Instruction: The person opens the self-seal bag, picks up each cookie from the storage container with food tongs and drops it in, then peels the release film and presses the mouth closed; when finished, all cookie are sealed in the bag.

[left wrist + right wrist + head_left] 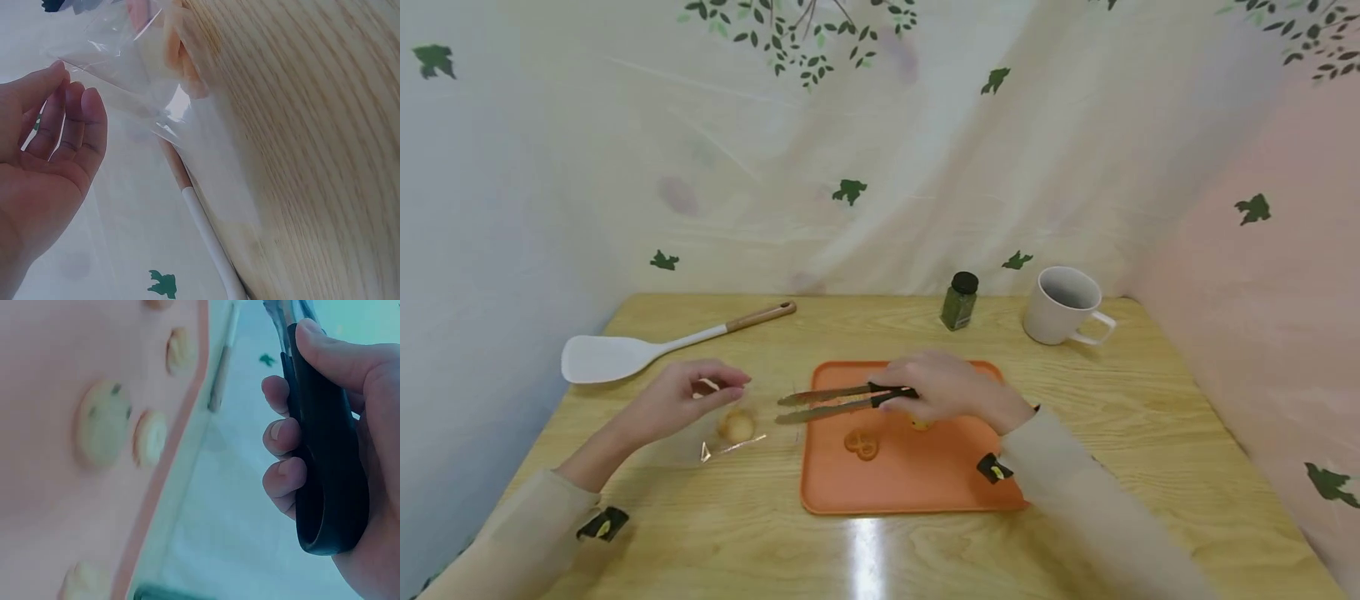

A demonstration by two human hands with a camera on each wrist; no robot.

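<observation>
One bare left hand, left of an orange rectangular tray, pinches a clear plastic bag holding a round golden cookie. The right hand, above the tray, curls around black-handled metal tongs, their slightly parted tips passing the tray's left edge. A brown pretzel-shaped cookie lies on the tray.

Head view bright, white glare on table; glints on bag; right wrist view bluish, soft.
</observation>
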